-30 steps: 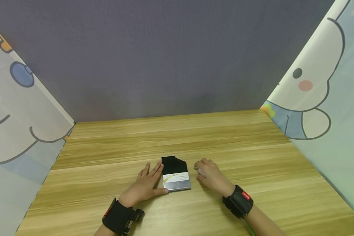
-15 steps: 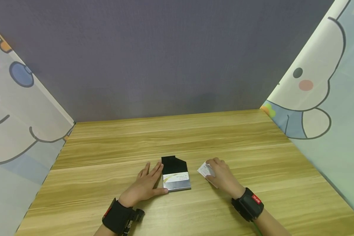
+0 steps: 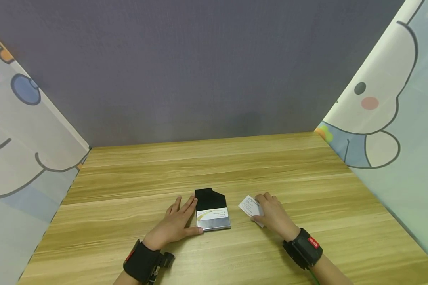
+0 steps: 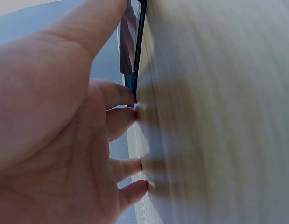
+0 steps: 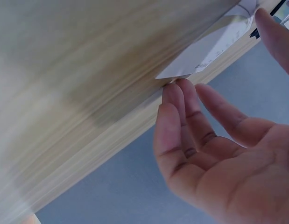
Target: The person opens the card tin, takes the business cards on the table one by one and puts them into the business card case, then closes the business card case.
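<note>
A business card holder (image 3: 211,200) lies open on the table, its black-lined lid folded back and its front part silvery. Inside sits a white business card (image 3: 212,214) with a gold curve. My left hand (image 3: 174,225) rests flat at its left side, fingertips beside the lid and thumb at the near left corner. A loose white business card (image 3: 249,205) with printed text lies tilted on the table, right of the holder. Around its right end is my right hand (image 3: 274,215); in the right wrist view its fingers are loosely bent, fingertips (image 5: 170,91) right at the card's edge.
The wood-grain table (image 3: 146,170) ends at a dark grey panel (image 3: 199,79) at the back. Cartoon-printed sheets stand on the left (image 3: 28,130) and right (image 3: 396,138). Both wrists wear black straps, with a green cable below the right one.
My right hand first moved right and toward me with the loose card, then drew slightly away while the card stayed in place, showing more of it. My left hand and the holder stayed still.
</note>
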